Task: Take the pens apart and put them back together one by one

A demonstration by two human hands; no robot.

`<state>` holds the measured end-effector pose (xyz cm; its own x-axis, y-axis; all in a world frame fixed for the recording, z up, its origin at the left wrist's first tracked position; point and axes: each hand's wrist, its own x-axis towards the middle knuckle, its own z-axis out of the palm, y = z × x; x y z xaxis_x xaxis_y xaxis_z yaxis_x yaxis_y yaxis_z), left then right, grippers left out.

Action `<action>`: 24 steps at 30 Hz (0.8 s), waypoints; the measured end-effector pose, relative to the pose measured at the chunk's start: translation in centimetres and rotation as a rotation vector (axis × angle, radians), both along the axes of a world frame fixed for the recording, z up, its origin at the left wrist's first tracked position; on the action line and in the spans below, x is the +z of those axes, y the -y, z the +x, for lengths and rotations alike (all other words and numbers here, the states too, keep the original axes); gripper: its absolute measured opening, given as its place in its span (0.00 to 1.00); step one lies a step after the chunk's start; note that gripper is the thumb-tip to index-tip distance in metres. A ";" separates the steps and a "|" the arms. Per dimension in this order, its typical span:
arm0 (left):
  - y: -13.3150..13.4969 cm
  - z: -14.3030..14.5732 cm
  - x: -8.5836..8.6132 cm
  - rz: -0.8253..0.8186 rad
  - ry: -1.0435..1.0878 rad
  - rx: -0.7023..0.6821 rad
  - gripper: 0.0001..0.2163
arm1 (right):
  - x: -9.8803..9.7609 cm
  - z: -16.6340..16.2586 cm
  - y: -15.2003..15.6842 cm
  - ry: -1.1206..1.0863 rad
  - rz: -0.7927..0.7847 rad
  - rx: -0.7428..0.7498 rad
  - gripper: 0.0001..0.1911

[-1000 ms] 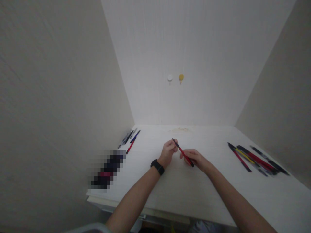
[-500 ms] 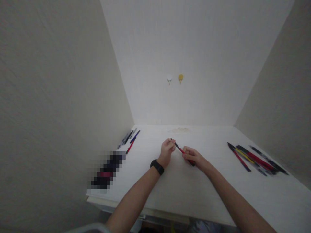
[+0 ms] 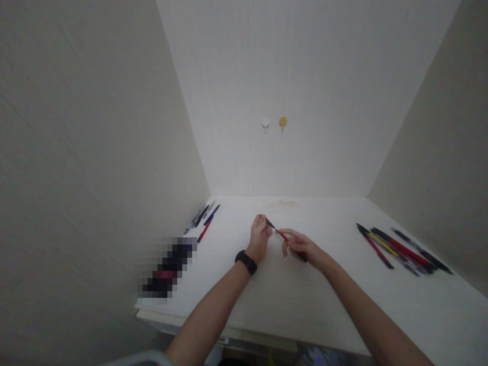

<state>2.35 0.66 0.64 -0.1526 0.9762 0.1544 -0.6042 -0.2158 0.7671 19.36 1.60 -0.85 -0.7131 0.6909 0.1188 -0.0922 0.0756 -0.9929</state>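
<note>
Both of my hands hold one red pen (image 3: 282,236) with black ends over the middle of the white desk (image 3: 290,290). My left hand (image 3: 260,236), with a black watch on its wrist, pinches the pen's dark far end. My right hand (image 3: 301,246) is closed round the red barrel and the near end. The pen slants from upper left to lower right, a little above the desk top.
A row of several pens (image 3: 400,249) in red, black and yellow lies at the desk's right. A smaller group of pens (image 3: 204,218) lies at the back left by the wall. A blurred dark patch (image 3: 170,267) sits at the left edge. Two small hooks (image 3: 274,123) hang on the back wall.
Both hands have shifted a little to the left and away from me with the pen. The left hand's pinch has slid farther out along the dark tip.
</note>
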 end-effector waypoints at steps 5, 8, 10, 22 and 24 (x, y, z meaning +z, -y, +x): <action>-0.2 0.0 0.0 0.000 -0.010 0.021 0.19 | 0.3 0.1 0.3 0.027 -0.017 -0.048 0.26; -0.2 0.1 -0.1 -0.008 -0.028 0.013 0.19 | 0.5 0.0 0.5 0.048 -0.005 -0.094 0.21; -0.2 0.1 -0.2 -0.004 -0.044 -0.001 0.18 | 0.7 -0.2 0.6 0.048 0.006 -0.129 0.19; 0.2 0.3 -0.1 0.021 -0.062 -0.058 0.19 | 0.7 -0.5 0.6 0.086 0.066 -0.210 0.16; 0.2 0.2 -0.1 0.017 -0.039 -0.050 0.19 | 0.8 -0.5 0.6 0.107 0.066 -0.210 0.14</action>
<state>2.56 0.51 0.56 -0.0972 0.9795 0.1762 -0.5840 -0.1995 0.7869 18.89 0.99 -0.02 -0.5658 0.8184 0.1001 0.0383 0.1474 -0.9883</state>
